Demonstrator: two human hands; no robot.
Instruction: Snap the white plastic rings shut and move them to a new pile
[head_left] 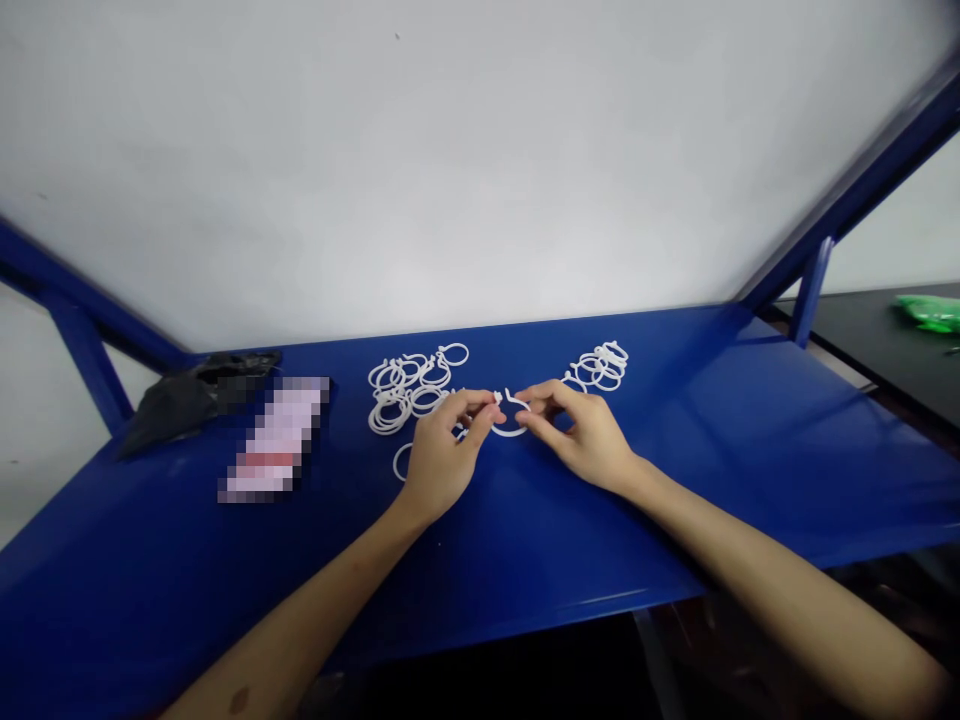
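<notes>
The left hand (444, 450) and right hand (589, 432), nearly closed, pinch opposite sides of one thin, white, plastic-looking open ring (511, 433) at the frame's centre; we advise gentle, even pressure.

Left hand (442, 452) and right hand (589, 432) pinching a gapped white ring (511, 433) above a blue tabletop (540, 545), more loose rings (388, 431) bunched either side.

White ring (512, 433) in the grip, blue table (540, 530) beneath
White rings (388, 431) to both its sides; farther left, a pixelated lilac block (274, 435) with a reddish band, a black bag (176, 402); behind, greyish-white wall (465, 180); far right, bright green packet (930, 313)
</notes>
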